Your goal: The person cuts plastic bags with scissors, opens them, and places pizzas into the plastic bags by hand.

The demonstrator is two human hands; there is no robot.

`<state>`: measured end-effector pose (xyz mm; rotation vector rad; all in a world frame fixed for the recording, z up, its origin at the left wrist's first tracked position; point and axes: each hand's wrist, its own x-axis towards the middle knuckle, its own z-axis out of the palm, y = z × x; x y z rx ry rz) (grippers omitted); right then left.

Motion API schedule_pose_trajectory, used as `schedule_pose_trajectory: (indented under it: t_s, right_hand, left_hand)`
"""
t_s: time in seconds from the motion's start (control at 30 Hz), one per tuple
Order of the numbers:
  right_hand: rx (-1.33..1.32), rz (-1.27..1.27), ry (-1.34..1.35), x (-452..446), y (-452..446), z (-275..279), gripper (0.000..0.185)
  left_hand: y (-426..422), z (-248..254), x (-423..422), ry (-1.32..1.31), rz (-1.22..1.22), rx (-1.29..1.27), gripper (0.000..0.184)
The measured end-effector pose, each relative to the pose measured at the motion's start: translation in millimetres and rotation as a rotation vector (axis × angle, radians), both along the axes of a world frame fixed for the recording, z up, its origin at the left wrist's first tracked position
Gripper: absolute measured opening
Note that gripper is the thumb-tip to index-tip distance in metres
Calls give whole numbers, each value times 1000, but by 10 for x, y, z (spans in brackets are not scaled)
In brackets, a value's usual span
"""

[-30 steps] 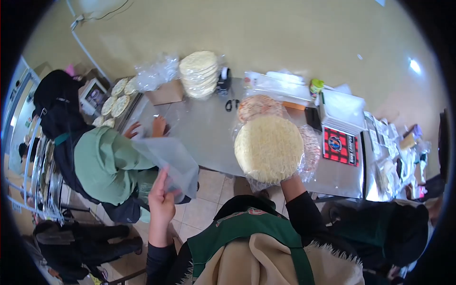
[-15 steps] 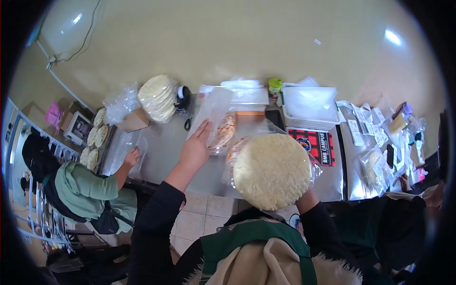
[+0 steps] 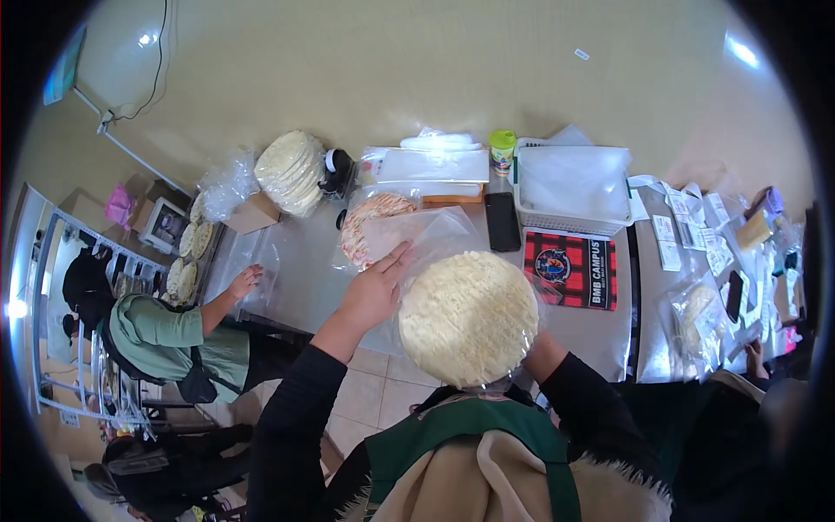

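Note:
A round pizza covered in pale shredded cheese is held up in front of my chest, inside a clear plastic bag. My right hand grips it from its right edge, with the fingers hidden behind it. On the other side, my left hand is open, its fingers stretched out together beside the bag's loose film; whether they touch the film I cannot tell. Beyond that hand, a second pizza with reddish topping and shredded cheese lies on the metal table, partly covered by the film.
A stack of bagged pizza bases stands at the back left. Behind lie a phone, a white basket, a green-lidded tub and a red checked box. A co-worker in green works at the left.
The cheese pizza has moved left and slightly down with my right hand. My left hand has shifted right and lower, and the loose film has swung right, uncovering the reddish pizza and the phone.

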<state>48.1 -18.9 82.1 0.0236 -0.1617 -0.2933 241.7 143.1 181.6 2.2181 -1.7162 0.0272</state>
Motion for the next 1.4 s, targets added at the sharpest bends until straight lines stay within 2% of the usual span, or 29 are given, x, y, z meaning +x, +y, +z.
schedule_pose_trajectory:
  t_s: [0.13,0.2,0.43,0.5,0.53,0.6,0.63,0.7,0.9,1.03,1.07,1.13,1.17,1.23,1.27,1.33,1.4]
  right_hand:
    - [33,61,-8,143,19,23,70]
    - [45,92,-4,221,-1,42,70]
    - [50,90,89,307,111,138,69]
    - [-2,57,89,284,133,192,69]
    - [-52,29,88,274,150,212,69]
    - [-53,1,98,276,186,237,68]
    - [-53,-18,108,278,208,247,67]
    - [-56,-55,125,293,250,268,66]
    - [-53,-193,162,372,374,311,61]
    - [-44,-282,203,404,464,346,57]
    - [-45,-288,204,378,443,367,57]
    - [-71,-125,285,263,350,416,53]
    - [-69,-137,290,226,346,411,53]
    - [-173,-129,482,146,362,345,52]
    - [-177,-140,484,143,421,290,52]
    - [-18,-251,435,190,624,161,46]
    - [-56,-221,475,248,787,93,44]
  left_hand:
    - [133,22,-67,-5,-36,79,61]
    - [124,-45,-194,-60,-70,28,51]
    - [144,-207,-514,-86,43,-181,50]
    - [170,-233,-590,48,186,-313,32]
    - [196,-250,-607,49,180,-315,32]
    - [240,-289,-609,94,317,-220,15]
    - [258,-304,-613,95,314,-223,15]
    - [275,-334,-631,102,263,-126,9]
    - [311,-291,-1063,283,65,-176,8]
    - [411,-271,-1002,362,49,-137,9]
    - [451,-286,-948,398,45,-153,9]
    - [520,-292,-898,435,27,-165,9]
    - [537,-268,-883,445,23,-156,10]
    - [538,-252,-903,452,6,-155,10]
    - [524,-238,-924,459,-46,-158,11]
    - [498,-200,-969,467,-108,-162,13]
    - [460,-155,-1001,431,-233,-155,16]
